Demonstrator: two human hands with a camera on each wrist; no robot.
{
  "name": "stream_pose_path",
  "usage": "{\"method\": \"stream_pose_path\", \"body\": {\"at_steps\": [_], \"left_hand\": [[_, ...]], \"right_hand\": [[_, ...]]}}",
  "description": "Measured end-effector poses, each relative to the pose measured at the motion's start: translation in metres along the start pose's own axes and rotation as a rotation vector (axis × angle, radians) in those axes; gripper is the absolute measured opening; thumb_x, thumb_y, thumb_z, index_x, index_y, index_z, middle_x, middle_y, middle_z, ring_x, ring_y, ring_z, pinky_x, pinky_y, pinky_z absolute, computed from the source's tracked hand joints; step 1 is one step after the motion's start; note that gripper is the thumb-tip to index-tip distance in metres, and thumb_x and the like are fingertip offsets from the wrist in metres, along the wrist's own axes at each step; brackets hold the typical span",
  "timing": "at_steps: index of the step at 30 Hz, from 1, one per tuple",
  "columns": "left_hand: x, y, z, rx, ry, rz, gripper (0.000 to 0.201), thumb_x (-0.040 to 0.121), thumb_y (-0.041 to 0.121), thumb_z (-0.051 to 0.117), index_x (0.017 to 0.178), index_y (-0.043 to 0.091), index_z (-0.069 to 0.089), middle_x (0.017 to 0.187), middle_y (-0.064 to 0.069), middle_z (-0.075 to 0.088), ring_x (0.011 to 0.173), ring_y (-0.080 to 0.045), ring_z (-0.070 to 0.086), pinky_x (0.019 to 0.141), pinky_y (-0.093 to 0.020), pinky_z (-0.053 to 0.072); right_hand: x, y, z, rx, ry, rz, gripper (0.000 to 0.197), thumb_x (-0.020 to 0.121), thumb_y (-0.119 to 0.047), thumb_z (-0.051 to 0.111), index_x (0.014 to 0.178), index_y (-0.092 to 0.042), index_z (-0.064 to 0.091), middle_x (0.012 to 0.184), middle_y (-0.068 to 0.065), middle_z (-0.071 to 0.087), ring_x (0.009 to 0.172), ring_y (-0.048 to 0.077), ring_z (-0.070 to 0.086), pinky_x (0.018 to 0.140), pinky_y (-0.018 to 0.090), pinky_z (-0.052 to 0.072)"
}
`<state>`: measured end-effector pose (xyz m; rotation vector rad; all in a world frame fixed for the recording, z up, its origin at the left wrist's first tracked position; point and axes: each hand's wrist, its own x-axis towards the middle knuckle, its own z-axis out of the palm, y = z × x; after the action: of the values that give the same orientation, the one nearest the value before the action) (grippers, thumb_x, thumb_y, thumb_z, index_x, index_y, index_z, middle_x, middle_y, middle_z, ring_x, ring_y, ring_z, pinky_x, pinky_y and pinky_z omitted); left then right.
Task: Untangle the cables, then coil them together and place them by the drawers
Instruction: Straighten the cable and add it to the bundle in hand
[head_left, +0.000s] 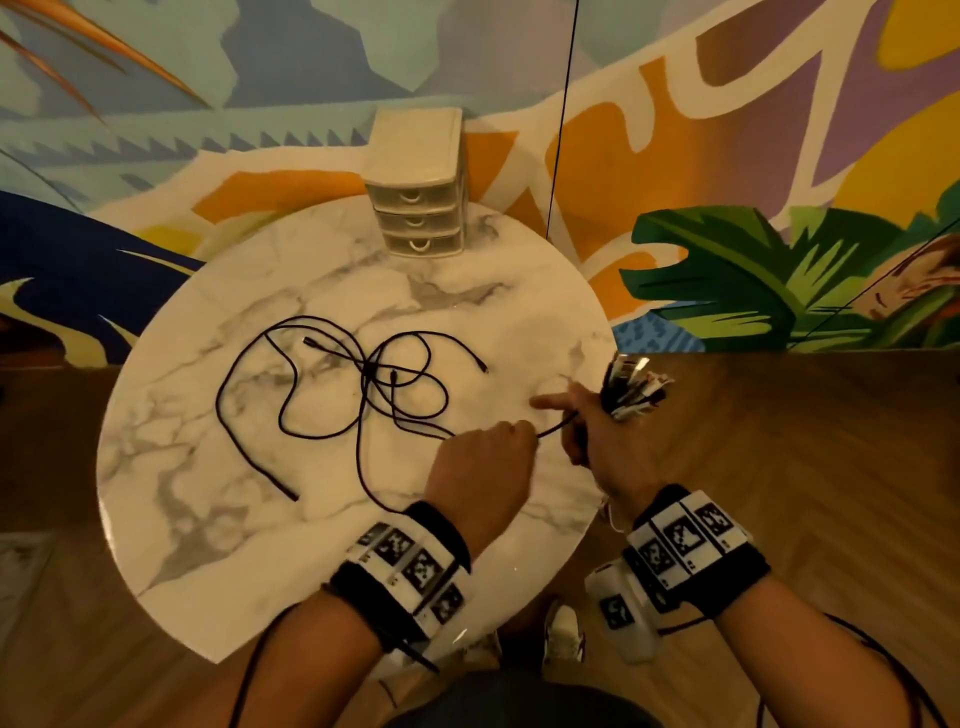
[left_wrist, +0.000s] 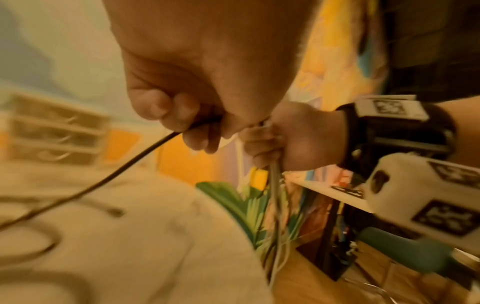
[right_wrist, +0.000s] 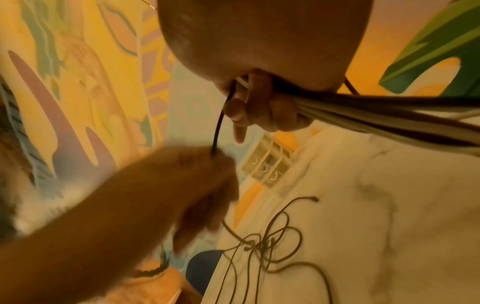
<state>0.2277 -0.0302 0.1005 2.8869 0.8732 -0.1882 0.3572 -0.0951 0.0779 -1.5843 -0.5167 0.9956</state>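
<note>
A tangle of black cables (head_left: 363, 379) lies spread over the middle of the round marble table (head_left: 208, 519). One black cable (head_left: 553, 428) runs taut from this tangle through both hands. My left hand (head_left: 511, 434) grips it in curled fingers (left_wrist: 179, 115) just above the table's right side. My right hand (head_left: 574, 431), index finger pointing out, holds a bundle of black and white cables (head_left: 631, 389), which shows in the right wrist view as bundled strands (right_wrist: 389, 111). The small white drawers (head_left: 418, 208) stand at the table's far edge.
A painted wall rises right behind the table and drawers. Wooden floor (head_left: 805, 467) lies to the right and left. The table's right edge is just below my right hand. A loose cable end (head_left: 288, 493) lies near the table's front left.
</note>
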Motion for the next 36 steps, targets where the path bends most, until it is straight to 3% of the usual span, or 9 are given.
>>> {"method": "stream_pose_path", "body": {"at_steps": [5, 10, 15, 17, 19, 23, 29, 32, 36], "left_hand": [[0.004, -0.109, 0.018, -0.168, 0.053, -0.251, 0.031, 0.092, 0.018, 0.038, 0.113, 0.005, 0.056, 0.112, -0.020, 0.058, 0.100, -0.038, 0.059, 0.078, -0.044, 0.048], [0.020, -0.130, -0.024, -0.392, 0.432, -0.236, 0.031, 0.099, 0.022, 0.040, 0.081, 0.005, 0.058, 0.076, -0.020, 0.062, 0.071, -0.036, 0.056, 0.063, -0.039, 0.040], [-0.012, -0.058, 0.030, -0.692, -0.188, 0.000, 0.070, 0.088, 0.070, 0.026, 0.068, 0.010, 0.057, 0.067, -0.016, 0.057, 0.062, -0.026, 0.052, 0.065, -0.041, 0.042], [-0.025, -0.032, 0.058, -0.607, -0.394, 0.059, 0.061, 0.090, 0.065, 0.027, 0.067, 0.016, 0.055, 0.073, -0.009, 0.061, 0.070, -0.022, 0.057, 0.072, -0.036, 0.046], [-0.027, -0.015, 0.072, -0.579, -0.371, 0.151, 0.053, 0.095, 0.055, 0.028, 0.079, 0.016, 0.060, 0.085, -0.006, 0.065, 0.087, -0.022, 0.062, 0.084, -0.034, 0.047], [-0.004, -0.015, 0.065, -1.003, -0.181, -0.149, 0.055, 0.091, 0.060, 0.040, 0.069, 0.013, 0.059, 0.059, 0.001, 0.060, 0.063, -0.019, 0.062, 0.070, -0.037, 0.051], [0.023, 0.001, 0.062, 0.103, -0.431, 0.217, 0.053, 0.099, 0.051, 0.019, 0.105, 0.017, 0.059, 0.104, -0.011, 0.064, 0.095, -0.030, 0.061, 0.077, -0.037, 0.045], [0.045, 0.000, 0.048, 0.233, -0.471, 0.143, 0.055, 0.099, 0.050, 0.016, 0.109, 0.017, 0.059, 0.114, -0.010, 0.062, 0.102, -0.031, 0.059, 0.080, -0.036, 0.044], [0.032, 0.028, 0.051, 0.439, -0.542, 0.461, 0.053, 0.100, 0.047, 0.018, 0.111, 0.016, 0.060, 0.111, -0.010, 0.064, 0.099, -0.031, 0.061, 0.081, -0.038, 0.047]], "right_hand": [[0.009, 0.007, -0.032, 0.045, 0.201, -0.002, 0.056, 0.101, -0.039, 0.031, 0.072, -0.019, 0.074, 0.040, -0.004, 0.040, 0.037, 0.007, 0.031, 0.041, 0.018, 0.026], [0.018, 0.005, -0.047, 0.256, 0.490, 0.122, 0.035, 0.093, -0.044, 0.050, 0.069, -0.020, 0.056, 0.062, -0.005, 0.053, 0.053, 0.006, 0.047, 0.044, 0.021, 0.042], [0.026, -0.005, -0.083, 0.402, 0.781, 0.121, 0.031, 0.086, -0.050, 0.059, 0.078, -0.025, 0.042, 0.069, -0.008, 0.053, 0.057, 0.007, 0.049, 0.052, 0.021, 0.040], [0.022, -0.013, -0.101, 0.440, 0.809, 0.085, 0.029, 0.089, -0.046, 0.056, 0.074, -0.024, 0.043, 0.061, -0.009, 0.050, 0.050, 0.006, 0.047, 0.043, 0.018, 0.037], [0.021, -0.011, -0.118, 0.450, 0.851, 0.067, 0.029, 0.090, -0.045, 0.055, 0.075, -0.024, 0.043, 0.057, -0.010, 0.049, 0.046, 0.005, 0.046, 0.041, 0.018, 0.036], [0.026, 0.008, -0.147, 0.438, 0.944, 0.147, 0.041, 0.077, -0.060, 0.056, 0.076, -0.019, 0.050, 0.063, -0.004, 0.051, 0.055, 0.015, 0.051, 0.049, 0.027, 0.040], [0.018, 0.032, -0.187, 0.432, 1.062, 0.245, 0.030, 0.086, -0.049, 0.055, 0.086, -0.020, 0.047, 0.094, 0.007, 0.056, 0.086, 0.024, 0.054, 0.083, 0.041, 0.047], [0.005, 0.046, -0.188, 0.298, 1.043, 0.296, 0.047, 0.095, -0.040, 0.049, 0.125, -0.003, 0.047, 0.116, 0.016, 0.058, 0.102, 0.028, 0.056, 0.093, 0.038, 0.044], [-0.017, 0.061, -0.219, 0.074, 1.021, 0.347, 0.051, 0.099, -0.034, 0.042, 0.132, 0.005, 0.042, 0.135, 0.022, 0.049, 0.124, 0.034, 0.048, 0.100, 0.034, 0.038]]}}
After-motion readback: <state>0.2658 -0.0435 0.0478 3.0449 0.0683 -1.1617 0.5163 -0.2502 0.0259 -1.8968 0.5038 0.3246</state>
